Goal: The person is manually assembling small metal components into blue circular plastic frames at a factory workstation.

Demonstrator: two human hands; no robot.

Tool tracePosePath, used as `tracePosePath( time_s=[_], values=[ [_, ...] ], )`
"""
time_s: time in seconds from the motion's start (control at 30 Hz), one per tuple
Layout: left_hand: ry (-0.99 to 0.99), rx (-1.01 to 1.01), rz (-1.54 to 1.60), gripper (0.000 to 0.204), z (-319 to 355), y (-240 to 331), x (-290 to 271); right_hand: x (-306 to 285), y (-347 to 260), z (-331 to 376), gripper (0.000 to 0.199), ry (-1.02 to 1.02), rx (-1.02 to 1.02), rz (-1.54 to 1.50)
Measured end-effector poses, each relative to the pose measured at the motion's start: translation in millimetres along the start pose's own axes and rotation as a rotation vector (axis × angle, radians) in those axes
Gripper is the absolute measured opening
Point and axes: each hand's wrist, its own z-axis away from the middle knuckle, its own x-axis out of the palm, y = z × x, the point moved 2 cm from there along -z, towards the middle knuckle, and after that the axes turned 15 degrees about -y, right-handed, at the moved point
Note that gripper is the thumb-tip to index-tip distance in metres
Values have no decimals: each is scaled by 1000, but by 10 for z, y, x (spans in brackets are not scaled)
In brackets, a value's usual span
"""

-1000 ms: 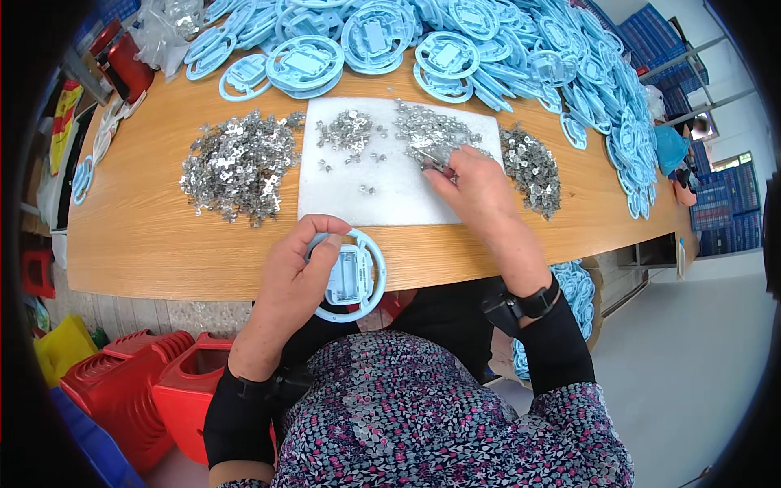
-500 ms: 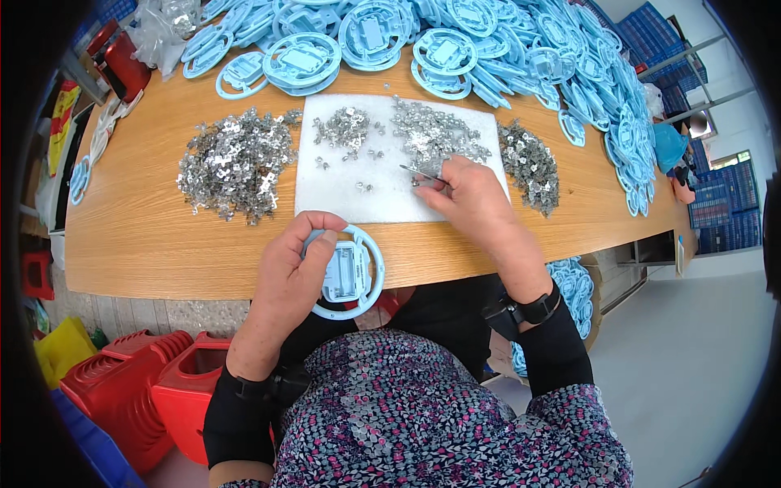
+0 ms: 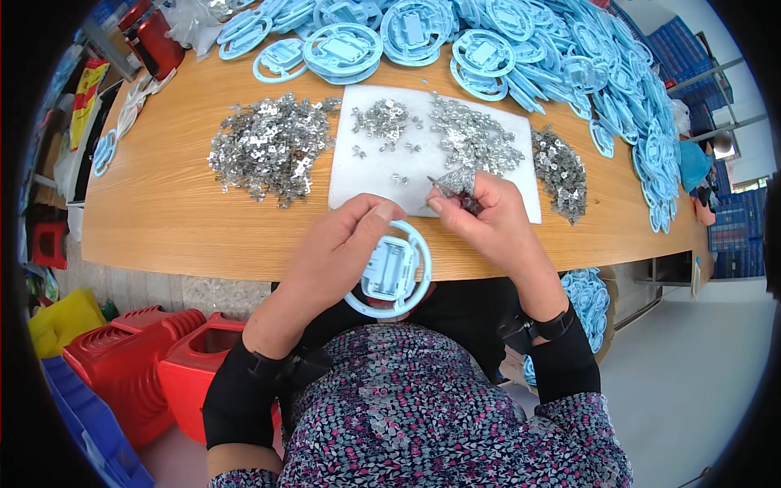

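Observation:
My left hand [image 3: 338, 248] holds a light blue plastic ring [image 3: 390, 270] with a pale rectangular centre, at the table's near edge. My right hand [image 3: 486, 220] pinches several small silver metal clips [image 3: 455, 180] between thumb and fingers, just right of the ring and over the lower edge of a white mat [image 3: 382, 175]. Loose metal clips lie in small piles on the mat [image 3: 472, 138].
A big heap of metal clips [image 3: 268, 150] lies left of the mat, another [image 3: 561, 171] to its right. Many blue rings [image 3: 521, 49] are stacked along the table's far side and right. Red stools [image 3: 154, 358] stand below left of the wooden table [image 3: 163, 220].
My right hand has drawn back from the clip pile on the mat toward the ring, carrying clips. My left hand has kept the ring at the table edge.

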Motion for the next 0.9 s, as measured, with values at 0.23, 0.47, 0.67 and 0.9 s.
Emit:
tracePosePath(
  time_s=[0.23, 0.47, 0.67, 0.9],
  values=[
    [-219, -107, 474, 29, -100, -49, 124, 50, -178, 30, 14, -45, -240, 144],
    [-191, -91, 397, 26, -100, -103, 144, 96, -108, 67, 15, -38, -183, 25],
    [-145, -119, 513, 25, -74, -31, 120, 95, -145, 67, 17, -30, -177, -8],
    [-190, -170, 593, 23, -64, -17, 47, 122, -176, 74, 18, -38, -198, 111]
  ],
)
